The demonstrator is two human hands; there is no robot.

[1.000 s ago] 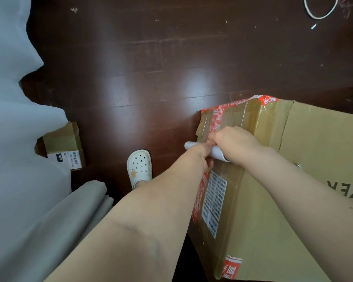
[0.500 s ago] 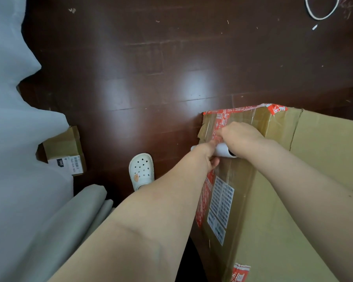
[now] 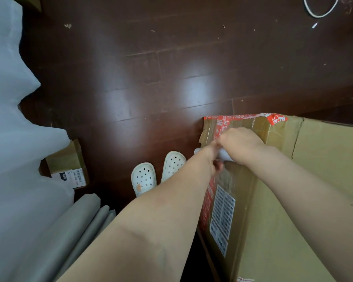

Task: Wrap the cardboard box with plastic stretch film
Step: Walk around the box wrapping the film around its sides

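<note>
– Fingers (image 3: pixel 227 139) of the right hand (image 3: pixel 240 143) are curled tight over the film roll (image 3: pixel 225 156), knuckles up. Good enough?

– For that hand, yes. The left hand (image 3: pixel 213 157) meets it from the lower left. Its fingers are mostly hidden behind its own wrist, but the thumb shows beneath the roll, so I read it as gripping too.

– And the cardboard box (image 3: pixel 293 200)?

– It fills the lower right of the frame, standing on the dark wooden floor (image 3: pixel 151 78). The roll lies across the box's left-hand face, just under the top corner with the red tape (image 3: pixel 243 118) and above the shipping label (image 3: pixel 222 212).

– So how should the pass go?

– My judgement: hold the roll close to the cardboard and pull with even tension so the film stretches and clings. Let each band overlap its neighbour. At the corner, ease round rather than yank, or the film may tear on the edge. Whether film already covers that face I cannot tell; the gloss there may be plain tape.

– Anything in the way?

– White clogs (image 3: pixel 144 178) stand just beside the box at centre bottom. A small carton (image 3: pixel 69 165) sits at lower left, against pale fabric (image 3: pixel 8 119) along the left edge. A white ring (image 3: pixel 312 14) lies at upper right, well apart. Mind the feet when going round.
</note>
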